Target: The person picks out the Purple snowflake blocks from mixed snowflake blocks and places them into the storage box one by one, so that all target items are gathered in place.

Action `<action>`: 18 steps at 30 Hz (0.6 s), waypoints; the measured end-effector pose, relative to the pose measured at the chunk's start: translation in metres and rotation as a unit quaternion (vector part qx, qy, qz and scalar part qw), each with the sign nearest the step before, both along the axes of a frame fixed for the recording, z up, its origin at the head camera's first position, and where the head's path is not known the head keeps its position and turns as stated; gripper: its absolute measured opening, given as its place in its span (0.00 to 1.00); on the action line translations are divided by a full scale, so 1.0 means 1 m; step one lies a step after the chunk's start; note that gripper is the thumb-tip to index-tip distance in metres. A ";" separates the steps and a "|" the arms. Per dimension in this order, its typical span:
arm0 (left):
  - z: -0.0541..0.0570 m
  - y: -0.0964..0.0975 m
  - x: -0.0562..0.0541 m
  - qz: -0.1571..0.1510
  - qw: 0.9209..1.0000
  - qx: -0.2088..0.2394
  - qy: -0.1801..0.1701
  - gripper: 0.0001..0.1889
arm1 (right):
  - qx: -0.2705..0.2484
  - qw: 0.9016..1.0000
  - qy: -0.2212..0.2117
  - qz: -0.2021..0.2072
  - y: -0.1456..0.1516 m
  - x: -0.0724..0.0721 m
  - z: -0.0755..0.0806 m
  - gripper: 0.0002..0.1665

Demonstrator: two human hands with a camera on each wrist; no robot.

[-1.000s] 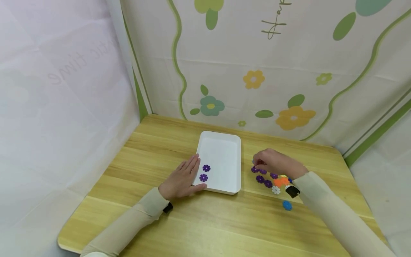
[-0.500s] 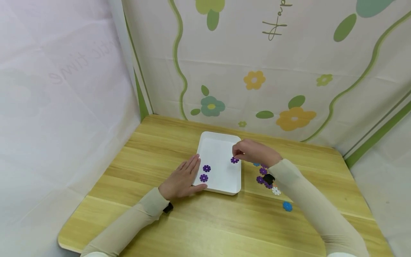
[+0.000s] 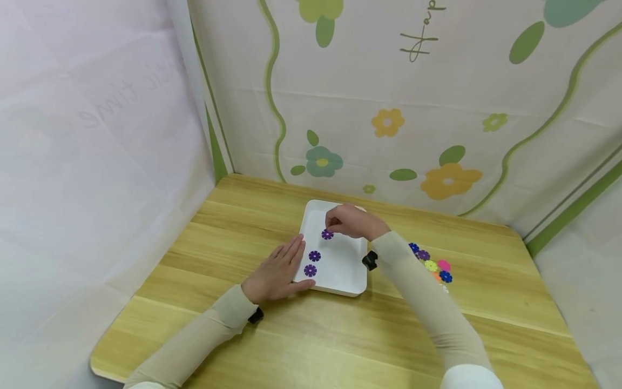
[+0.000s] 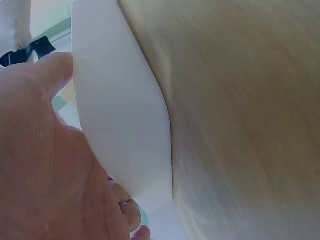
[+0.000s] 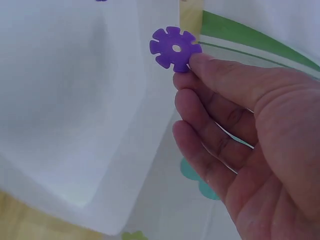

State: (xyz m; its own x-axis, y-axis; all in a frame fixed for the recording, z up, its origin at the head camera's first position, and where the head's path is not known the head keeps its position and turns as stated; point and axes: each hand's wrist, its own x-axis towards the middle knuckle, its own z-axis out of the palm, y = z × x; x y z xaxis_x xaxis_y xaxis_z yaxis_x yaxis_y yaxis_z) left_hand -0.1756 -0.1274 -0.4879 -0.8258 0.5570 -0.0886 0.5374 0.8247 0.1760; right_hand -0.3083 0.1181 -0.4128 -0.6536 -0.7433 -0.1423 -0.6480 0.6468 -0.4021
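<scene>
My right hand [image 3: 351, 220] pinches a purple notched disc [image 5: 175, 48], round with slots about its edge and a hole in the middle, between thumb and index finger. It is over the white rectangular tray [image 3: 340, 270]. Two more purple discs, an upper one [image 3: 315, 256] and a lower one [image 3: 310, 270], lie inside the tray by its left side. My left hand [image 3: 277, 275] rests with straight fingers at the tray's near left corner, thumb along the front rim. In the left wrist view the tray's outer wall [image 4: 120, 110] shows beside that thumb.
Several loose discs lie right of the tray, among them a yellow one [image 3: 431, 266], a pink one [image 3: 444, 265] and a dark blue one [image 3: 445, 276]. My right forearm covers part of that pile. A printed cloth [image 3: 340, 108] stands behind the wooden table [image 3: 233, 216].
My right hand has picked up a purple disc from the pile and carried it left over the tray. The left hand has stayed at the tray's corner.
</scene>
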 end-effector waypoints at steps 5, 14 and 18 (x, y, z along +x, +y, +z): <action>0.000 0.001 0.001 -0.003 1.000 -0.002 0.006 0.55 | -0.022 0.999 -0.035 -0.034 -0.008 -0.010 -0.024 0.05; -0.001 0.000 0.001 -0.006 1.000 0.002 0.009 0.54 | -0.042 0.994 -0.066 -0.079 -0.012 -0.021 -0.056 0.06; -0.001 0.000 0.000 -0.007 1.000 0.004 0.015 0.54 | -0.041 0.994 -0.067 -0.082 -0.013 -0.022 -0.062 0.06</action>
State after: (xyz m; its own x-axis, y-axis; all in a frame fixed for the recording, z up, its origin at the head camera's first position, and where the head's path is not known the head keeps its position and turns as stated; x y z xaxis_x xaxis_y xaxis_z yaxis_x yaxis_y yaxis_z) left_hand -0.1752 -0.1276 -0.4889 -0.8201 0.5690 -0.0602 0.5539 0.8159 0.1659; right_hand -0.3301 0.1052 -0.4743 -0.7459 -0.6414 -0.1797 -0.4739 0.7005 -0.5335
